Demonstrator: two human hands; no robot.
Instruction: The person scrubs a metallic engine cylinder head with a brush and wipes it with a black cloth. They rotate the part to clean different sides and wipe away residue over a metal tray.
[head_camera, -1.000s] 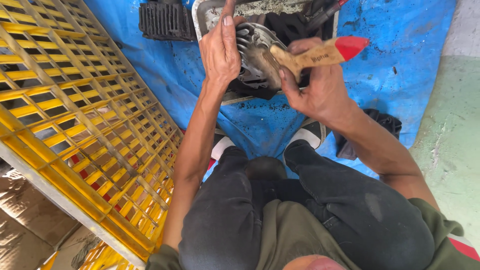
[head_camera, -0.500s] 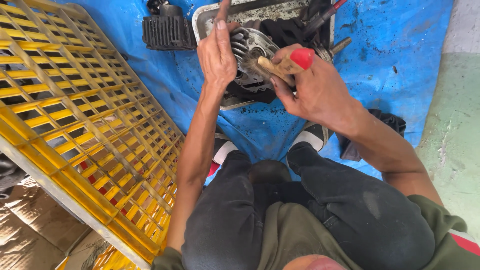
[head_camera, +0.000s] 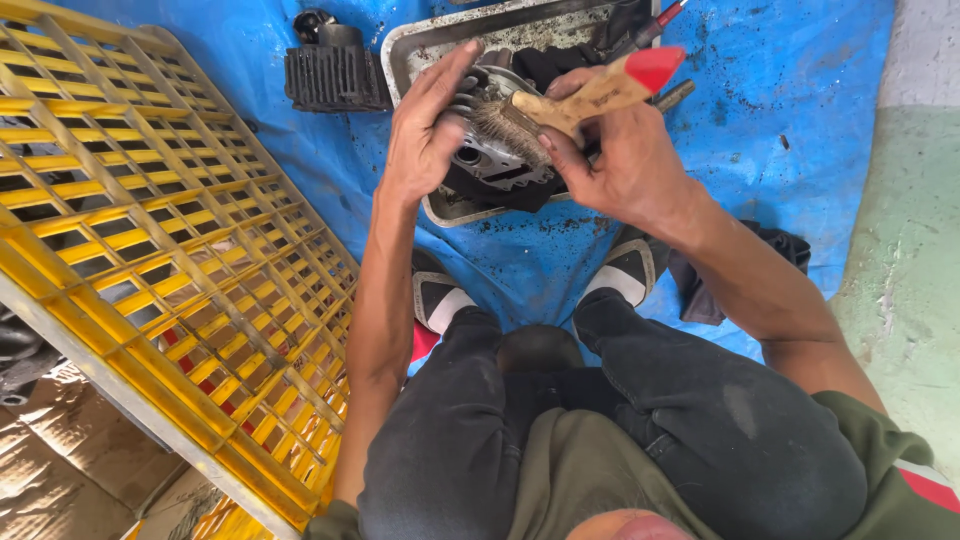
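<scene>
Hands meet over a metal tray (head_camera: 405, 60) on the blue sheet (head_camera: 790, 110). The left hand (head_camera: 425, 135) wraps around a grey metal engine part (head_camera: 490, 150) and holds it just above the tray. The right hand (head_camera: 620, 165) grips a wooden brush with a red tip (head_camera: 600, 92), bristles touching the part. A yellow plastic grid (head_camera: 150, 250) lies close on the left. Blue sheet shows bare on the right. The part has thin fins and looks dirty.

Wooden brush handle (head_camera: 585, 100), greasy metal part (head_camera: 490, 150)
</scene>
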